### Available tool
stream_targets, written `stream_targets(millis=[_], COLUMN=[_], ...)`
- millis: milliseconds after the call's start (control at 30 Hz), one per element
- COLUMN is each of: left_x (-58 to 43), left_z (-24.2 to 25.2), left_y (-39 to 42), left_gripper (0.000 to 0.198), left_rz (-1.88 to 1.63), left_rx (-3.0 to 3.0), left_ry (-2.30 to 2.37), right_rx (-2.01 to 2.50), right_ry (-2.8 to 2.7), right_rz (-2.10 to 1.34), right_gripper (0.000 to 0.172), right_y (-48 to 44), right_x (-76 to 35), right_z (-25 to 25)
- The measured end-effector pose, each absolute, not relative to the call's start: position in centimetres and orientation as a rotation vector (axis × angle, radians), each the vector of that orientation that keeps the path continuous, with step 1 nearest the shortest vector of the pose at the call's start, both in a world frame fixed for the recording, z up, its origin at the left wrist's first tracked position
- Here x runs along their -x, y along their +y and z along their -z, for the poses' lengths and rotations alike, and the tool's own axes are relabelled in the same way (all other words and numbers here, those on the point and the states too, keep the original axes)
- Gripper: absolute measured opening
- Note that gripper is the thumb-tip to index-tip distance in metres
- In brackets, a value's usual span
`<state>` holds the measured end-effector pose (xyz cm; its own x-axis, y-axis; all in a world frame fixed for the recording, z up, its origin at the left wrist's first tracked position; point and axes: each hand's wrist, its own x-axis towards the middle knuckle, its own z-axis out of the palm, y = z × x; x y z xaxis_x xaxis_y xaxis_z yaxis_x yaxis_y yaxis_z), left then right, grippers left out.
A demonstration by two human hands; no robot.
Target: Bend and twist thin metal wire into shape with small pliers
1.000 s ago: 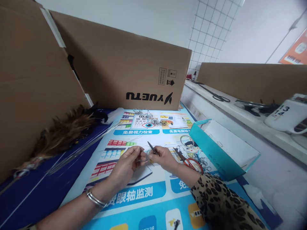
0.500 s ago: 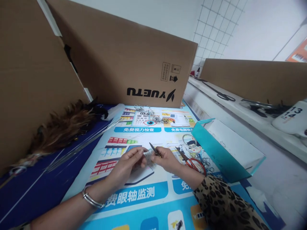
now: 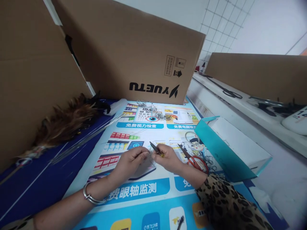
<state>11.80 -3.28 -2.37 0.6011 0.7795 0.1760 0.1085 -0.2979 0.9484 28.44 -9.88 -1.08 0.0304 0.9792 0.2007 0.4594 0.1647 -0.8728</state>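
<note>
Above the printed sheet [image 3: 105, 198], my left hand [image 3: 130, 161] is pinched closed on a thin, pale wire-like piece [image 3: 150, 152], partly hidden by the fingers. Facing it, my right hand [image 3: 169, 158] wraps round a small dark pointed tool [image 3: 154, 147] with yellow near its grip; its exact kind is unclear. The tool's tip points up and to the left. Both sets of fingertips nearly meet, thumb towards thumb. Right of my right hand lie scissors [image 3: 195, 161] with orange-red handles, beside a tangle of thin dark wire pieces [image 3: 210, 163].
A teal box [image 3: 217, 153] with a white inside stands open on the right. Small silvery wire pieces [image 3: 157, 113] lie at the back, before a large cardboard panel [image 3: 107, 57]. Brown feathers [image 3: 62, 119] and long thin rods [image 3: 81, 140] are at the left. Black scissors [image 3: 231, 93] lie on the ledge.
My hands have drawn closer together, and the left fingers are curled more tightly. Less of the pale wire-like material shows between them. The view has shifted slightly.
</note>
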Motion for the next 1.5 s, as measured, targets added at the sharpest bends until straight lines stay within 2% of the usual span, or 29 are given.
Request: stream_targets(millis=[267,500,733,867,1000,1233,1400,1500], left_x=[-11.8,-11.8,-11.8,-11.7,-11.3,-11.0,-11.2,-11.2], left_z=[2.7,2.9,2.7,2.3,1.9,3.0,3.6,3.6], left_y=[-3.0,-3.0,-3.2,-3.5,-3.5,-1.5,-0.1,0.2], left_gripper=[0.014,0.019,0.012,0.012,0.014,0.021,0.024,0.025], left_rz=[-0.718,-0.795,-0.857,-0.776,-0.807,-1.003,-1.062,-1.078], left_rx=[-1.857,-1.784,-1.767,-1.806,-1.798,-1.333,-1.072,-1.027], left_ry=[0.709,0.706,0.717,0.702,0.727,0.894,0.862,0.839], right_rx=[1.445,1.457,1.423,1.437,1.417,1.17,1.343,1.436], right_ry=[-1.554,-1.575,-1.637,-1.606,-1.497,-0.898,-0.9,-0.927], right_rz=[-0.729,-0.756,-0.727,-0.705,-0.873,-1.482,-1.574,-1.512], right_gripper=[0.013,0.015,0.016,0.018,0.021,0.041,0.047,0.045], right_y=[-9.7,-9.5,-9.5,-9.6,-9.5,-9.1,-8.6,-8.5], right_x=[-28.7,-28.9,-28.7,-28.9,-29.1,-30.5,-32.2,-33.1], right_z=[1.6,1.8,1.7,1.8,1.5,-0.5,-0.7,-0.7])
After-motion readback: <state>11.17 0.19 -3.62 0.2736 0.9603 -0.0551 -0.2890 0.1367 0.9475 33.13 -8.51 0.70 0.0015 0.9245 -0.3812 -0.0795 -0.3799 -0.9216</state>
